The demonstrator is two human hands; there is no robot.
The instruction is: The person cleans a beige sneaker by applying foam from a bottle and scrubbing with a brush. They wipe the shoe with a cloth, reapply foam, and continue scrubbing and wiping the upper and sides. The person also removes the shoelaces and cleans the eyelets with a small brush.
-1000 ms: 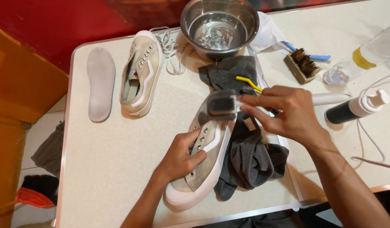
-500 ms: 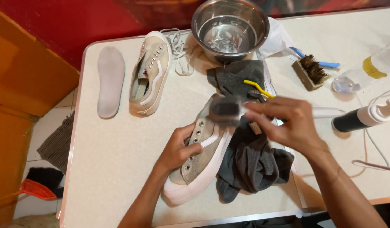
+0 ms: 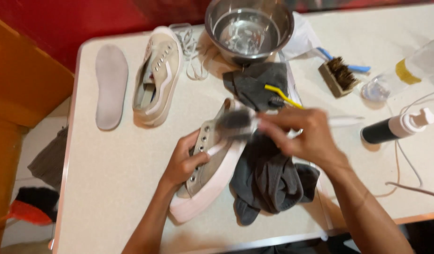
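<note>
A beige canvas shoe (image 3: 212, 174) with a white sole lies tilted on the white table (image 3: 113, 188). My left hand (image 3: 184, 162) grips its side by the eyelets. A dark brush (image 3: 233, 121) is in my right hand (image 3: 301, 136), pressed on the shoe's toe end and blurred by motion. Under and beside the shoe lies a dark grey cloth (image 3: 268, 183).
A second beige shoe (image 3: 158, 75) and a grey insole (image 3: 111, 84) lie at the left. Behind are white laces (image 3: 193, 42), a steel bowl of water (image 3: 247, 30), a yellow-handled toothbrush (image 3: 280, 96), a wooden bristle brush (image 3: 338, 75), a dark pump bottle (image 3: 395, 129) and a cable (image 3: 410, 164).
My right hand with the brush has shifted slightly along the toe of the shoe and now blurs. The left hand keeps its hold on the shoe.
</note>
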